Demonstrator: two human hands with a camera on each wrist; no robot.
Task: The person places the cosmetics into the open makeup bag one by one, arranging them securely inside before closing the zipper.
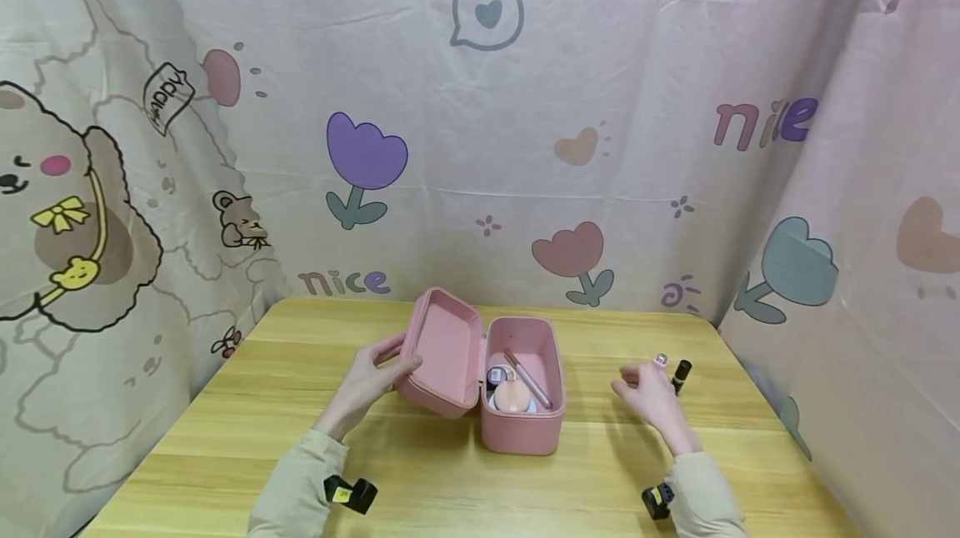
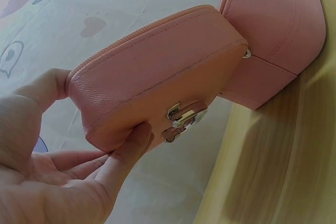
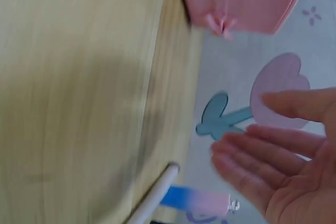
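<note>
A pink cosmetic case (image 1: pixel 521 434) stands on the table with its hinged lid (image 1: pixel 446 346) swung out to the left. My left hand (image 1: pixel 371 376) grips the lid's outer end, the thumb and fingers on opposite sides; a gold clasp (image 2: pixel 184 119) shows beside them in the left wrist view. Inside the case lie a round peach puff (image 1: pixel 513 396), a slim pink tube (image 1: pixel 528 380) and a small dark-topped container (image 1: pixel 496 377). My right hand (image 1: pixel 651 395) hovers right of the case, fingers loosely extended, holding nothing. Beyond it is a pink-and-blue bottle (image 3: pixel 197 199) with a clear cap.
Near the bottle stands a black-capped tube (image 1: pixel 681 376), and a pale stick-shaped item (image 3: pixel 155 195) lies alongside in the right wrist view. The wooden table (image 1: pixel 420 488) ends at a printed curtain (image 1: pixel 480 146) behind and at the sides. A small pink bow (image 3: pixel 220 26) decorates the case.
</note>
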